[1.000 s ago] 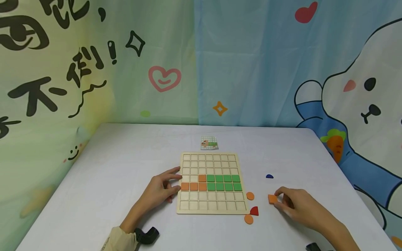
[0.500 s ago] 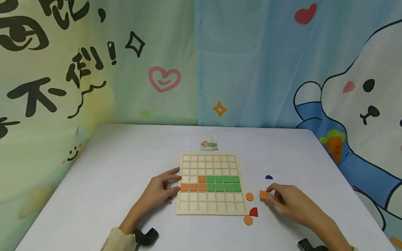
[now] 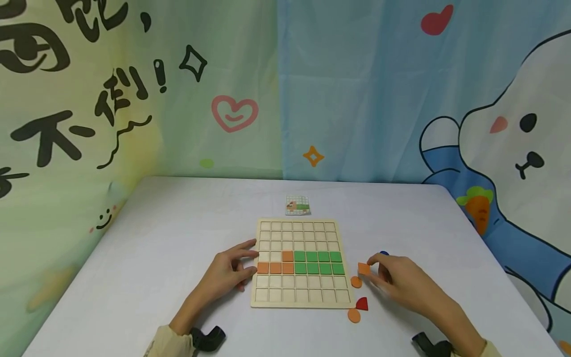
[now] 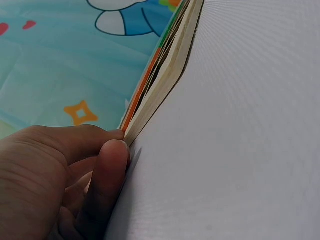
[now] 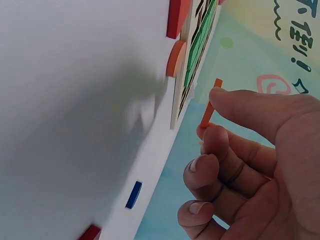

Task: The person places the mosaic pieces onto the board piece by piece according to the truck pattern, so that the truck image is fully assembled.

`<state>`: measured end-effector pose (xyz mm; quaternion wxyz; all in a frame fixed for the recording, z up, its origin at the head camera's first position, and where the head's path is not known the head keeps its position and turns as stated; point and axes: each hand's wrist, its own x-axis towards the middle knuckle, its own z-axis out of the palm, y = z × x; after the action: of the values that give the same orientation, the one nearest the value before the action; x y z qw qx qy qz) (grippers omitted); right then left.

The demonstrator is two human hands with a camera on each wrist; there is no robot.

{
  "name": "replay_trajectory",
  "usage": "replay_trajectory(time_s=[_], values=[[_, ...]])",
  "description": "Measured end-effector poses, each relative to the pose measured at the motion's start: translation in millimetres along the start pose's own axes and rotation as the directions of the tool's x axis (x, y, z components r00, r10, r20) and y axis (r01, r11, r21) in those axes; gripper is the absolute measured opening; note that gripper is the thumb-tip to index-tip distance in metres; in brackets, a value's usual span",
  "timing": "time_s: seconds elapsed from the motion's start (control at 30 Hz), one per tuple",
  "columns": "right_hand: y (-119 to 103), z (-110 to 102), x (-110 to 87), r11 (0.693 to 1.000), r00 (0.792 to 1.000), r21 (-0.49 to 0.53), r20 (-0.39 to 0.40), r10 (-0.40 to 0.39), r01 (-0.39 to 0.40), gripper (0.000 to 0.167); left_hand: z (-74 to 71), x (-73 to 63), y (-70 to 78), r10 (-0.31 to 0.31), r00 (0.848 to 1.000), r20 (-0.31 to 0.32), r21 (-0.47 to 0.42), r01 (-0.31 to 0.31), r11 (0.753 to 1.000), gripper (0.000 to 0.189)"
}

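Observation:
In the head view, a pale wooden grid board [image 3: 301,295] lies on the table, with orange square tiles [image 3: 275,268] and green square tiles [image 3: 318,268] set in two of its rows. The fingertips of my left hand [image 3: 227,267] rest against the board's left edge; the left wrist view shows thumb and forefinger touching that edge. To the right of the board, my right hand [image 3: 406,282] pinches an orange square tile [image 3: 363,269] between thumb and fingers. The right wrist view has this tile [image 5: 212,102] edge-on, held up off the table.
By the board's right edge lie two orange discs [image 3: 356,282] and a red quarter-circle piece [image 3: 362,303]. A blue half-round piece [image 3: 383,253] is partly hidden behind my right hand. Beyond the board stands a small picture card [image 3: 297,205]. A printed curtain [image 3: 348,99] hangs behind the table.
My right hand has moved left and slightly away from me with the orange square tile, bringing it close to the board's right edge. The left hand stays at the board's left edge.

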<state>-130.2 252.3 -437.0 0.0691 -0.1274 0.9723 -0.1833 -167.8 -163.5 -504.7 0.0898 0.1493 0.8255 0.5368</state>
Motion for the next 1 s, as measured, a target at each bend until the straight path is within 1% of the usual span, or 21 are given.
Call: replay_trajectory(time_s=[0.1,0.3,0.5,0.63,0.83,1.0], values=[[-4,1,6.5,1.0,1.0,0.006,0.004,-0.007,0.007,0.026,0.0,0.5,-0.4,-0.002,1.0,-0.001,0.002,0.002,1.0,0.041],[-11,4,18.6,1.0,1.0,0.021,0.007,-0.017,0.017,0.029,0.3,0.6,0.0,0.013,1.0,0.005,-0.001,-0.013,1.0,0.041],[-19,5,26.4,0.995,0.998,0.067,0.004,-0.068,0.068,0.027,0.3,-0.4,0.9,0.018,1.0,0.004,-0.009,-0.018,1.0,0.041],[-26,5,30.3,0.991,0.995,0.091,0.003,-0.102,0.101,0.025,0.4,-0.6,1.1,0.014,1.0,0.005,0.001,-0.014,1.0,0.041],[-35,5,37.4,0.988,0.993,0.102,-0.005,-0.117,0.117,0.026,-0.7,0.4,2.2,0.018,1.0,-0.002,-0.002,-0.018,1.0,0.041],[-41,9,42.5,0.985,0.99,0.103,-0.016,-0.139,0.14,0.027,0.0,0.0,1.8,0.007,1.0,0.002,-0.012,-0.007,1.0,0.041]])
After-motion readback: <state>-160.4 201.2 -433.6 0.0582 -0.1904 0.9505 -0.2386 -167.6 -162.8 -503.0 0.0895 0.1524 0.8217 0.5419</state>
